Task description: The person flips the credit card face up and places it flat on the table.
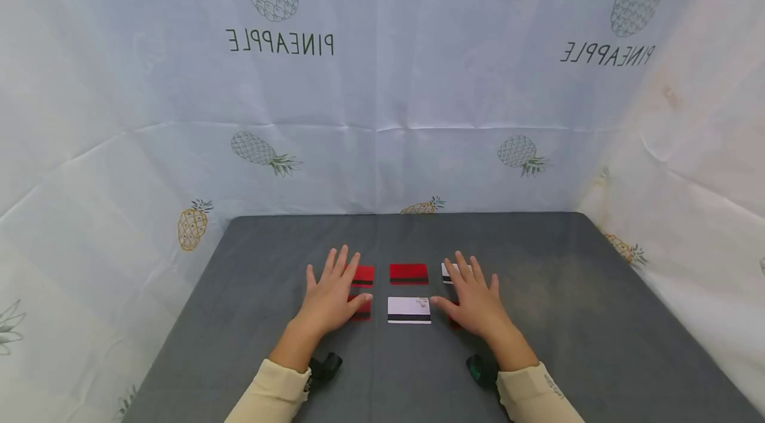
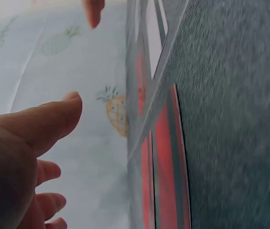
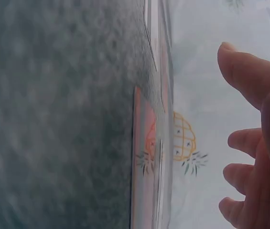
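Both hands are spread out above two rows of magnetic-stripe cards and hold nothing. My left hand [image 1: 329, 297] hovers over the left column, partly covering an upper red card [image 1: 362, 275] and a lower red card [image 1: 361, 309]. Over the right column is my right hand [image 1: 476, 303], overlapping an upper white card [image 1: 446, 272] and most of a lower red card [image 1: 455, 325]. Between the hands lie a red card [image 1: 409, 273] and, nearer me, a white card [image 1: 409, 305]. Both wrist views show the fingers raised off the surface.
The cards lie on a dark grey table [image 1: 287, 244] with rounded far corners. Behind and beside it hangs a pale cloth [image 1: 418, 91] printed with pineapples. A dark wrist device [image 1: 325, 366] sits at the left cuff, another device [image 1: 481, 371] at the right.
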Tool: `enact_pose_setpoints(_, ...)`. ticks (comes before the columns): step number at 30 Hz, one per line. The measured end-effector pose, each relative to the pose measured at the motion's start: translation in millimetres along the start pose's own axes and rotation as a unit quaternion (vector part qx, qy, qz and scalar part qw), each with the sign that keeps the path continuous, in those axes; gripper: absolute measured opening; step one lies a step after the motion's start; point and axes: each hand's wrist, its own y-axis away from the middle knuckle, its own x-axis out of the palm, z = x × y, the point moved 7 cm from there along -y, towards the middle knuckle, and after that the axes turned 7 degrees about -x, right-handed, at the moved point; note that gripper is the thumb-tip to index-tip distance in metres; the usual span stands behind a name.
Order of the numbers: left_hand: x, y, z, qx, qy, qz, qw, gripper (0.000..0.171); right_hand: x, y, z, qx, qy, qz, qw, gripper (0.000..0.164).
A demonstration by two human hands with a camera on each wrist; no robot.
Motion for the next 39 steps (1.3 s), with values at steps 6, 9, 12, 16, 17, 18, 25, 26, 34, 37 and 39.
enact_pose_setpoints(6,4.4,0.6,-17.0,0.019,-0.009,0.010,0.9997,0.086,4.0,-0.3,17.4,-0.024,-0.015,0.012,1.000,0.088)
enact_pose_setpoints(9,8.8,-0.3,-28.0,0.033,-0.009,0.019,0.9992,0.086,7.4,-0.3,25.9,-0.043,-0.036,0.029,0.998,0.086)
enact_pose_setpoints(12,15.1,-2.2,-40.0,0.047,-0.012,0.032,0.9983,0.086,10.9,-0.4,30.6,-0.057,-0.053,0.047,0.996,0.086)
enact_pose_setpoints(16,21.7,-1.4,-53.7,0.060,-0.017,0.044,0.9971,0.084,14.7,-1.7,34.4,-0.071,-0.066,0.064,0.993,0.083)
enact_pose_setpoints(17,22.8,-0.8,-56.2,0.062,-0.018,0.045,0.9969,0.083,15.3,-2.0,35.2,-0.076,-0.067,0.065,0.993,0.082)
enact_pose_setpoints(18,24.3,0.0,-58.1,0.066,-0.020,0.045,0.9967,0.082,16.2,-1.6,35.8,-0.079,-0.068,0.068,0.992,0.081)
enact_pose_setpoints(25,35.6,6.1,-63.7,0.083,-0.022,0.062,0.9943,0.069,21.3,4.1,35.2,-0.086,-0.077,0.093,0.989,0.073)
enact_pose_setpoints(26,37.4,6.5,-63.6,0.085,-0.022,0.067,0.9939,0.066,22.2,4.6,34.7,-0.085,-0.074,0.096,0.989,0.071)
enact_pose_setpoints(34,41.0,3.0,-65.0,0.100,-0.018,0.053,0.9934,0.050,23.3,1.5,31.5,-0.087,-0.050,0.060,0.993,0.056)
enact_pose_setpoints(37,41.7,0.5,-64.5,0.101,-0.011,0.052,0.9935,0.047,23.6,-0.8,30.1,-0.080,-0.054,0.049,0.994,0.050)
enact_pose_setpoints(39,42.9,-0.8,-63.5,0.100,-0.002,0.053,0.9936,0.047,24.6,-1.9,29.2,-0.075,-0.060,0.046,0.994,0.046)
